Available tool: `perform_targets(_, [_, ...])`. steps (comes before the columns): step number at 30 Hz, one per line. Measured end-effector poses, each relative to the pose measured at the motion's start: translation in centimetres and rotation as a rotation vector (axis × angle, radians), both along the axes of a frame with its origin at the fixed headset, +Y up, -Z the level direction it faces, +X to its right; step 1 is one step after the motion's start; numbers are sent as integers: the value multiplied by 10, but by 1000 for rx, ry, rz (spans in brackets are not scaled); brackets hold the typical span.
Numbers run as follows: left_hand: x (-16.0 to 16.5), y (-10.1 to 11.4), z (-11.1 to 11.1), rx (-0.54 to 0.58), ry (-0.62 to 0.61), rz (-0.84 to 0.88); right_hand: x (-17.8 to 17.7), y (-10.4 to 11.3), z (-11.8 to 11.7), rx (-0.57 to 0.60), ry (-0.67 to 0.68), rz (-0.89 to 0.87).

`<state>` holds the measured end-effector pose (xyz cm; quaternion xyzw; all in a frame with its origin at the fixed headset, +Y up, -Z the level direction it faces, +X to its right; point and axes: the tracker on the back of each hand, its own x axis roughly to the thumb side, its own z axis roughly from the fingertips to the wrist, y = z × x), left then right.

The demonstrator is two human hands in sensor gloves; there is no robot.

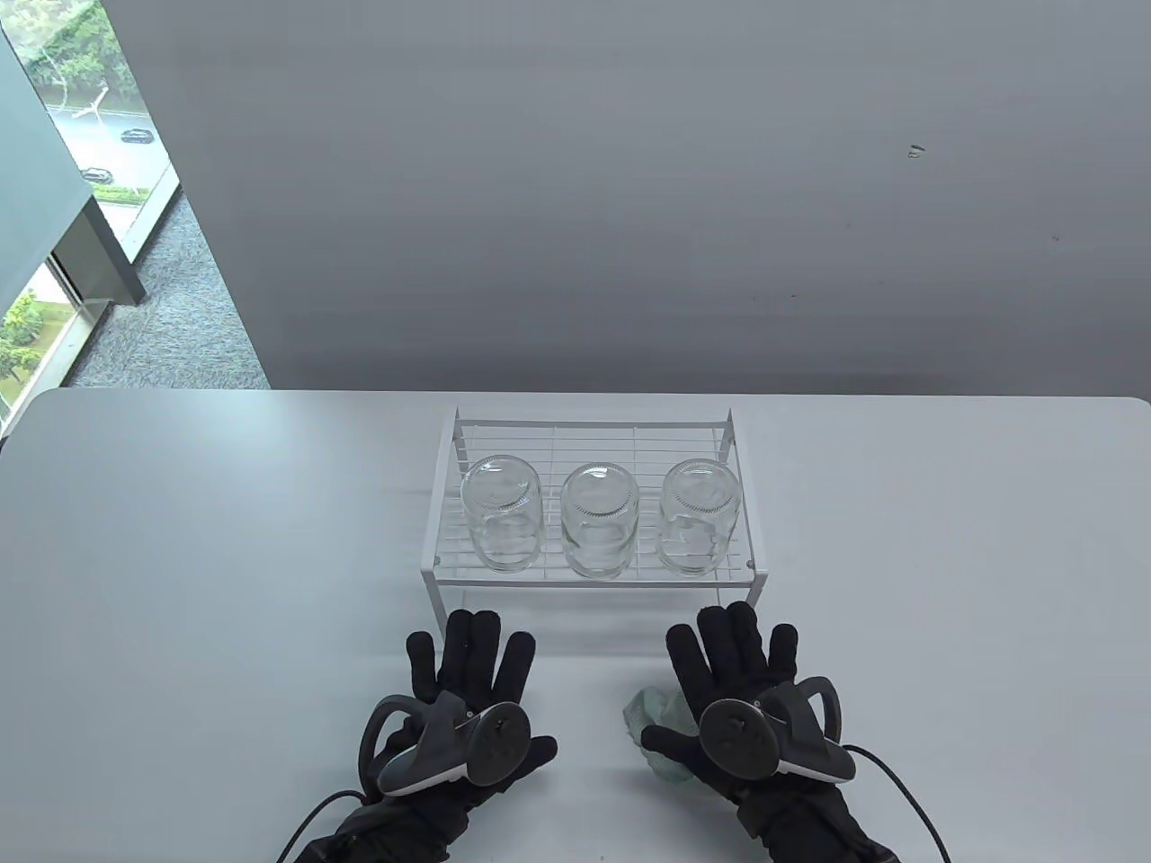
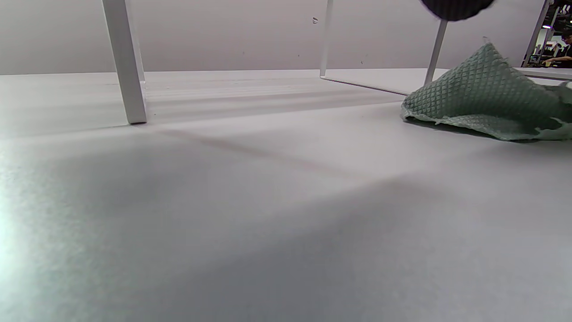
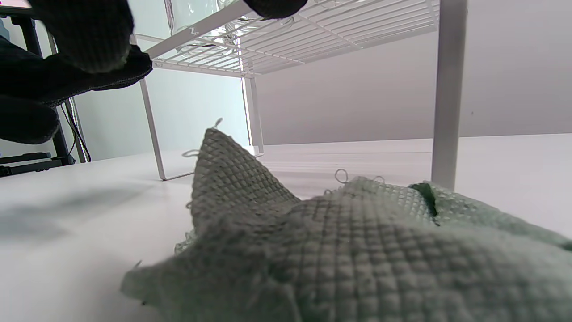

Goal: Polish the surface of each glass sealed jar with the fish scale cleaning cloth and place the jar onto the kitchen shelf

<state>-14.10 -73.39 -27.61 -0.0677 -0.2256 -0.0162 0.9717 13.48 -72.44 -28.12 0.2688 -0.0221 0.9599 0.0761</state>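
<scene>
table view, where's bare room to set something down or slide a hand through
Bare table lies left and right of the shelf, and between the left hand and right hand. The shelf's back rows are free. Crowded: three jars along its front edge, and the cloth under the right hand.

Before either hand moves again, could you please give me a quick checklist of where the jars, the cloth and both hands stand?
1. Three jars on the shelf: ok.
2. No jars left on the table: ok in the table view.
3. Jars polished clean: cannot tell.
4. Left hand flat on the table, holding nothing: ok.
5. Right hand lies flat on the cloth, not gripping it: ok.
6. Cloth clear of the shelf legs: ok.
</scene>
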Motion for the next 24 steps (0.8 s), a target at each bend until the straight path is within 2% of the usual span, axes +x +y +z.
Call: perform_targets(24, [2,-2,0,-6,-5,-1,3,-1,0,5,-5,-40])
